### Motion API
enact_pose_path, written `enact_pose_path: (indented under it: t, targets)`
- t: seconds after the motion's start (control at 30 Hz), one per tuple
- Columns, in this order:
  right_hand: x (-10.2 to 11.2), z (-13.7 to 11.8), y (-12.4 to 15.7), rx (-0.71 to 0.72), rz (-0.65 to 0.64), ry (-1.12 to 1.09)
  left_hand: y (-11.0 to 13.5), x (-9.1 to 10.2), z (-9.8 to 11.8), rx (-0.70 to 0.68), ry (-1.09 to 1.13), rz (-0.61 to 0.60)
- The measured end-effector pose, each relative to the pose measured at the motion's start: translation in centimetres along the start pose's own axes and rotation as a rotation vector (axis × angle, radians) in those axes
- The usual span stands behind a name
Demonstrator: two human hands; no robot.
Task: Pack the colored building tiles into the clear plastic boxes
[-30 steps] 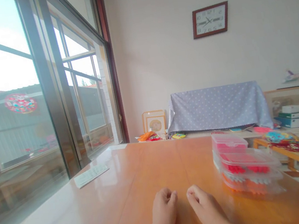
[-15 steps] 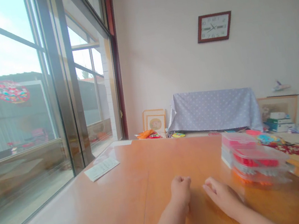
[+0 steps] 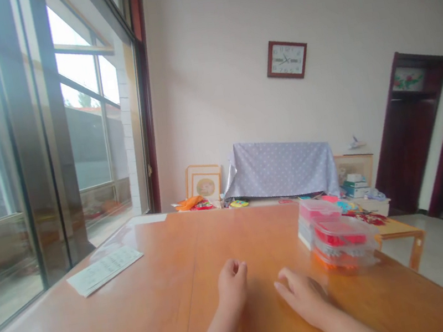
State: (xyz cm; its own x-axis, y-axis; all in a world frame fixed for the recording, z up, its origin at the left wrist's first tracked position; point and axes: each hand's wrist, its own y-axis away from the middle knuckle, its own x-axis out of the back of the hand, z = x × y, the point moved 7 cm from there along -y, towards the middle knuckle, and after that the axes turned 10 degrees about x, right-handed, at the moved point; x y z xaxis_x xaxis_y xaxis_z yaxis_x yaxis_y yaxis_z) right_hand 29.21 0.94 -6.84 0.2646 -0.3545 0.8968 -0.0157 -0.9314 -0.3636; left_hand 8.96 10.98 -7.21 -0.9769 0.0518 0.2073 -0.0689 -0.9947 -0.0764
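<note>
My left hand [image 3: 232, 286] rests curled in a loose fist on the brown wooden table [image 3: 145, 324], and nothing shows in it. To its right, my right hand [image 3: 304, 294] lies on its side with thumb and index finger a little apart and nothing between them. Its other fingers are mostly hidden. Beyond the right hand, and not touching it, stand stacked clear plastic boxes [image 3: 341, 232] with red, grey and orange contents, blurred. Some printed paper sheets [image 3: 107, 267] lie on the left of the table.
A large window [image 3: 91, 125] runs along the left side. Behind the table, a grey dotted cloth [image 3: 285, 170] covers something by the wall. A framed picture [image 3: 205, 185] leans beside it, and a clock [image 3: 287, 59] hangs above. A low wooden table [image 3: 401, 227] stands at right.
The view has swung to the right, so doorways now show and everything sits further left in the picture. My right thumb and index finger look slightly wider apart.
</note>
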Motion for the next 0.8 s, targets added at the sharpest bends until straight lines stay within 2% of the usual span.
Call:
enact_pose_path:
  t: [0.1,0.2,0.27,0.33,0.4,0.43,0.53,0.6,0.67,0.73,0.8]
  targets:
    - [0.2,-0.7,-0.2,0.011,-0.044,-0.012,-0.2,1.1,0.5,-0.041,-0.130,0.042]
    - [0.8,-1.7,-1.8,0.052,-0.129,-0.070,-0.2,2.4,1.0,-0.058,-0.227,0.101]
    - [2.8,-2.0,-4.1,0.091,-0.110,-0.107,-0.1,3.0,1.3,-0.068,-0.287,0.127]
    - [6.6,-1.2,-7.2,0.115,0.016,-0.109,0.1,3.2,1.7,-0.085,-0.340,0.139]
    - [11.0,1.1,-10.6,0.085,0.171,-0.090,0.3,3.0,2.1,-0.109,-0.379,0.137]
    - [13.2,3.1,-12.2,0.014,0.253,-0.067,0.4,2.9,2.3,-0.121,-0.391,0.134]
    - [17.4,10.3,-16.2,-0.231,0.305,0.061,0.7,2.6,2.7,-0.145,-0.418,0.124]
    - [18.7,15.0,-17.5,-0.401,0.262,0.155,0.9,2.5,2.9,-0.159,-0.431,0.116]
    - [18.7,18.6,-18.0,-0.489,0.191,0.169,0.9,2.3,3.1,-0.171,-0.443,0.105]
    - [18.1,20.9,-18.3,-0.513,0.135,0.146,0.8,2.2,3.1,-0.172,-0.454,0.105]
    - [17.4,22.1,-18.3,-0.512,0.114,0.131,0.7,2.2,3.0,-0.168,-0.465,0.112]
